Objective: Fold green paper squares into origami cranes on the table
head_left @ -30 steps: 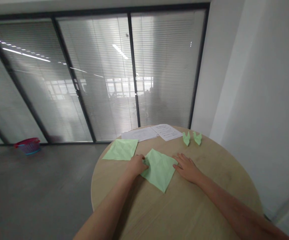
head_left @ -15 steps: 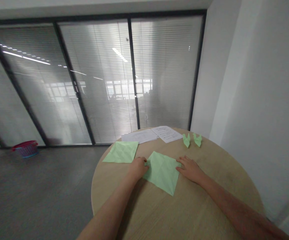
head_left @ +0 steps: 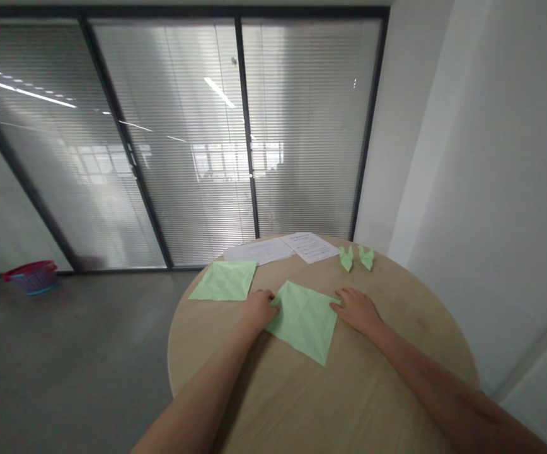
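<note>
Creased green paper sheet is lying mid-desk, one corner aimed at 5 o'clock. Left hand is at its 9 o'clock corner, fingers curled, thumb by the edge; right hand is at 3, fingers loosely bent onto the corner. Honestly can't tell if either's pinching or just resting.

My worry: it's got lots of crease lines, so uneven pressure could put a crooked one in, and tugging both corners might rip it. The second green sheet, at 10 o'clock, is right beside the left hand, so a stray knuckle could shove it. The two origami figures around 1 look easy to topple if the right hand swings forward.
</note>
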Action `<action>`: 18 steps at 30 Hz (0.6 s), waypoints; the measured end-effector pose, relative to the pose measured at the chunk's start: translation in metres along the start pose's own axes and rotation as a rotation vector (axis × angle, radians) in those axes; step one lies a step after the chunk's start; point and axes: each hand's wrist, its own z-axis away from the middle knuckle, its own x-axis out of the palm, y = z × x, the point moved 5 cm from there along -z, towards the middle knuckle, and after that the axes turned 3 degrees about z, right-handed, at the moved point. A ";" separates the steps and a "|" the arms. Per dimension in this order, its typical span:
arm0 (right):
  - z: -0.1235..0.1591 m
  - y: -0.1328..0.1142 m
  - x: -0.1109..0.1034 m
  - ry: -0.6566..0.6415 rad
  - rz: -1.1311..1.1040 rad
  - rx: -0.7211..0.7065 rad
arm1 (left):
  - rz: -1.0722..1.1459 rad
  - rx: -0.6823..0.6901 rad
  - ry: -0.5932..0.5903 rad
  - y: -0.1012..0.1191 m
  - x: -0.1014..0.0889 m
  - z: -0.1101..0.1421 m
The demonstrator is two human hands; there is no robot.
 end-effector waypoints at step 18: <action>-0.015 0.038 0.003 0.034 -0.286 0.032 | 0.250 -0.284 0.378 -0.113 -0.100 -0.050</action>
